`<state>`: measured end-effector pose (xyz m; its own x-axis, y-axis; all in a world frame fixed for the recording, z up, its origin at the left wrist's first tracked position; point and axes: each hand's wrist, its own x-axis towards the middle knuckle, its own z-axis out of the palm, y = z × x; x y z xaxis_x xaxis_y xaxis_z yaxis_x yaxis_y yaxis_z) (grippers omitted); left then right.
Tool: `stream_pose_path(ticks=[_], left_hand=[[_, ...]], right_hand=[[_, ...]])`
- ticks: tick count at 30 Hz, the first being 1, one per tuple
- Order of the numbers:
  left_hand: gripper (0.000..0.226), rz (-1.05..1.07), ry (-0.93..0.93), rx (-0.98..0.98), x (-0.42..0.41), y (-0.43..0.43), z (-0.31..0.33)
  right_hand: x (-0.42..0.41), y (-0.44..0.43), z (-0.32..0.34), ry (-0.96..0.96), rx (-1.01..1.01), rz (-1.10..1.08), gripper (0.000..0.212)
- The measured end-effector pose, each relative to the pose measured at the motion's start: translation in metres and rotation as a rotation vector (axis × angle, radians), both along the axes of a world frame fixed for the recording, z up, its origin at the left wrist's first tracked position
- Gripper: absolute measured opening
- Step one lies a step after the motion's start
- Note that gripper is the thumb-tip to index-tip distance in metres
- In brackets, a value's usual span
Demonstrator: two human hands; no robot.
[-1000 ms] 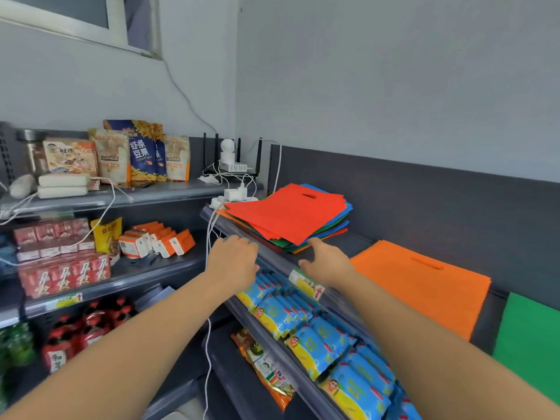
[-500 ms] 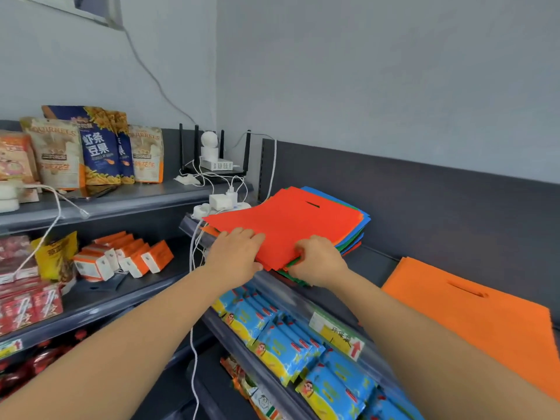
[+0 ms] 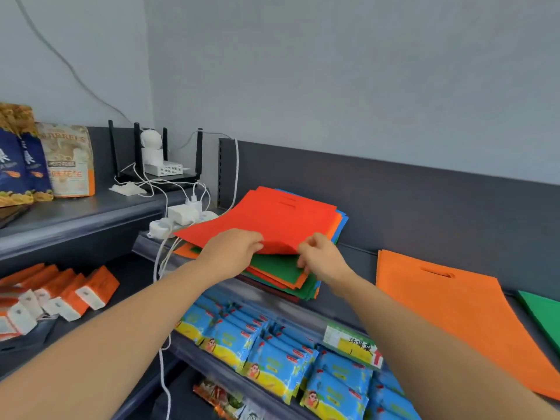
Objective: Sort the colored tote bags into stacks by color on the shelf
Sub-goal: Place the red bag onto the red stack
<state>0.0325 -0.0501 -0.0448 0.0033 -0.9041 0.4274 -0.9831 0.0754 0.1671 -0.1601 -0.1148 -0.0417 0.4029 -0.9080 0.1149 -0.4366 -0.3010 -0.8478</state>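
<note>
A mixed pile of tote bags [image 3: 291,277] lies on the dark top shelf [image 3: 360,262], with green, orange and blue edges showing. Its top red bag [image 3: 272,219] is lifted at the near edge. My left hand [image 3: 233,253] pinches that near edge from the left. My right hand [image 3: 321,259] pinches the same edge from the right. Beneath the raised red bag a green bag [image 3: 278,266] is uncovered. To the right, an orange bag [image 3: 454,310] lies flat on the shelf, and a green bag [image 3: 542,313] shows at the frame's right edge.
A power strip with white chargers [image 3: 181,219] and cables sits just left of the pile, with a router [image 3: 157,168] behind it. Blue snack packets [image 3: 272,350] fill the shelf below. Snack bags [image 3: 66,162] and orange boxes [image 3: 69,292] stand on the left shelves.
Both hands moved from the shelf edge onto the pile, took hold of the red bag's near edge and raised it, uncovering the green bag. The camera turned right and closer.
</note>
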Motion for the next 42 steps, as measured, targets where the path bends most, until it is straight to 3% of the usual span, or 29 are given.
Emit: stream_pose_path(ticks=[4, 7, 9, 11, 13, 17, 22, 25, 32, 35, 38, 40, 42], left_hand=[[0.033, -0.075, 0.160, -0.086, 0.003, -0.006, 0.003], [0.032, -0.148, 0.113, -0.145, -0.005, -0.006, 0.000], [0.030, -0.235, 0.021, -0.184, -0.015, -0.003, -0.003], [0.034, -0.302, -0.099, -0.204, -0.021, -0.002, -0.006], [0.055, -0.301, -0.205, -0.178, -0.021, 0.001, -0.006], [0.089, -0.142, -0.214, -0.112, -0.003, 0.001, -0.006], [0.051, 0.200, -0.083, 0.058, 0.010, -0.013, -0.006], [0.048, 0.289, -0.021, 0.114, 0.007, -0.017, -0.002], [0.048, 0.242, 0.444, 0.154, -0.020, -0.027, 0.021], [0.051, 0.241, 0.852, 0.084, -0.032, -0.031, 0.027], [0.057, 0.147, 1.340, 0.135, -0.047, -0.036, 0.030], [0.043, 0.101, 1.378, 0.176, -0.062, -0.036, 0.029], [0.010, 0.051, 1.259, 0.145, -0.081, -0.036, 0.025]], right_hand=[[0.004, 0.004, 0.008, -0.130, 0.271, -0.155, 0.050], [0.001, 0.004, 0.013, -0.249, 0.503, -0.160, 0.072], [0.000, 0.004, 0.015, -0.318, 0.630, -0.154, 0.065], [-0.001, 0.004, 0.017, -0.287, 0.677, -0.121, 0.035], [-0.006, 0.002, 0.017, -0.181, 0.645, -0.126, 0.010], [-0.020, -0.004, 0.018, -0.065, 0.474, -0.274, 0.011], [-0.028, -0.006, 0.017, -0.054, 0.125, -0.341, 0.016], [-0.039, -0.005, 0.019, -0.141, -0.025, -0.332, 0.020], [-0.069, 0.008, 0.037, -0.445, -0.173, -0.299, 0.028], [-0.084, 0.016, 0.040, -0.505, -0.186, -0.325, 0.027], [-0.103, 0.024, 0.037, -0.503, -0.212, -0.383, 0.025], [-0.119, 0.030, 0.034, -0.489, -0.219, -0.423, 0.024], [-0.137, 0.037, 0.031, -0.439, -0.236, -0.458, 0.022]])
